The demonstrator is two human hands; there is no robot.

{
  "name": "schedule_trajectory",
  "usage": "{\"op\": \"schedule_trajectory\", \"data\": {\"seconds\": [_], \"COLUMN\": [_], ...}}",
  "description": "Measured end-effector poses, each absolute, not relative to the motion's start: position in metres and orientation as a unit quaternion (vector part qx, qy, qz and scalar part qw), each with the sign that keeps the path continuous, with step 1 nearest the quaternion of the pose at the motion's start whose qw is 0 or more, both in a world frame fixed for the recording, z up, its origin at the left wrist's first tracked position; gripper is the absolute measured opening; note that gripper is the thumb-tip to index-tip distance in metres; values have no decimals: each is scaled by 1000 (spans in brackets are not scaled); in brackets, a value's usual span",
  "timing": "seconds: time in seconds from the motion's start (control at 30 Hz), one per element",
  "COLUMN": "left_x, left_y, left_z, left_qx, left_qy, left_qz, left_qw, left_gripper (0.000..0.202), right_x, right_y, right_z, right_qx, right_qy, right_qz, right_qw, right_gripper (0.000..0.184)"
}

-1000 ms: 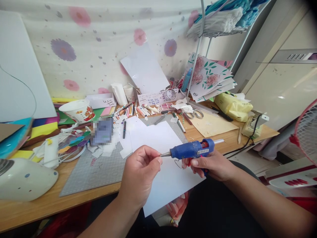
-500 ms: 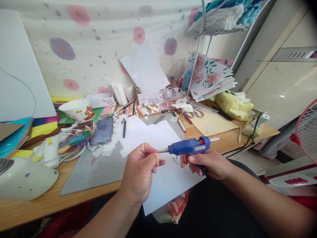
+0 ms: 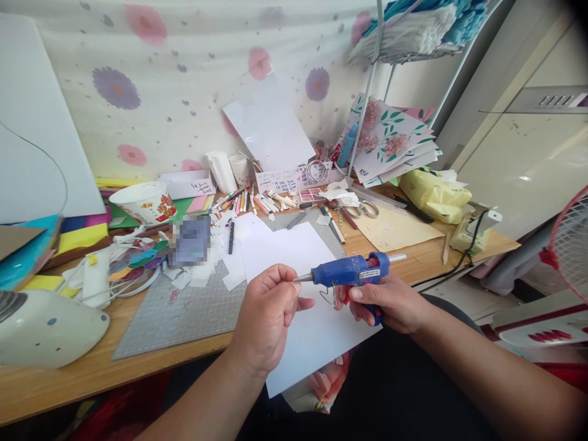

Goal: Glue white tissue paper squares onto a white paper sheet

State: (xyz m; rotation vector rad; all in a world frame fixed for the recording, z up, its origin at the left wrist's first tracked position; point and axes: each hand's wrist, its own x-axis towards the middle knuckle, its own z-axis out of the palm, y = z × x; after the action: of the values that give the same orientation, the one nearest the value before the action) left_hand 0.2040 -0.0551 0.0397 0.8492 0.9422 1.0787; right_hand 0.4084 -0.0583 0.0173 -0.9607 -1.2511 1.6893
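My right hand [image 3: 383, 300] is wrapped round the handle of a blue glue gun [image 3: 342, 271], its metal nozzle pointing left. A pale glue stick [image 3: 397, 257] pokes out of the gun's back end. At the nozzle tip is my left hand [image 3: 271, 312], thumb and forefinger pinched together; whatever lies between them is hidden or too small to name. Below both hands a large white sheet of paper [image 3: 316, 349] hangs over the table's front edge, partly on the grey cutting mat [image 3: 184, 318].
Several markers [image 3: 257, 201], a paper bowl [image 3: 142, 202] and scissors [image 3: 365, 209] lie across the back of the wooden table [image 3: 59, 392]. Cords and a white appliance [image 3: 55, 331] are at left. A fan [image 3: 572, 245] stands at right, near a power strip [image 3: 468, 233].
My left hand has shifted very slightly to the right at the nozzle, its lower fingers a little more extended. The glue gun and my right hand stay nearly still.
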Motion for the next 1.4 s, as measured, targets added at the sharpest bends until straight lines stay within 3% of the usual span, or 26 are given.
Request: {"op": "schedule_trajectory", "data": {"seconds": [0.37, 0.63, 0.8, 1.0, 1.13, 1.3, 1.4], "left_x": [190, 194, 194, 189, 177, 153, 145], "left_y": [-50, -47, -45, -40, -34, -27, -25], "left_z": [32, 26, 23, 17, 11, -11, -19], "left_qx": [594, 516, 522, 672, 765, 897, 933], "left_qy": [470, 484, 491, 541, 509, 403, 343], "left_qz": [464, 483, 493, 418, 324, 169, 92], "left_qw": [459, 516, 494, 285, 225, 71, 65], "left_gripper": [11, 11, 17, 16, 17, 24, 56], "right_x": [412, 410, 409, 406, 433, 515, 557], "right_y": [-59, -60, -60, -62, -51, -8, 17], "right_z": [16, 17, 15, 18, 25, 25, 15], "right_qx": [-364, -362, -381, -390, -477, -706, -764], "right_qy": [-455, -458, -441, -454, -498, -457, -419], "right_qz": [706, 706, 713, 705, 593, 322, 231], "right_qw": [402, 400, 390, 381, 415, 435, 433], "right_gripper": [19, 17, 16, 15, 18, 27, 24]}}
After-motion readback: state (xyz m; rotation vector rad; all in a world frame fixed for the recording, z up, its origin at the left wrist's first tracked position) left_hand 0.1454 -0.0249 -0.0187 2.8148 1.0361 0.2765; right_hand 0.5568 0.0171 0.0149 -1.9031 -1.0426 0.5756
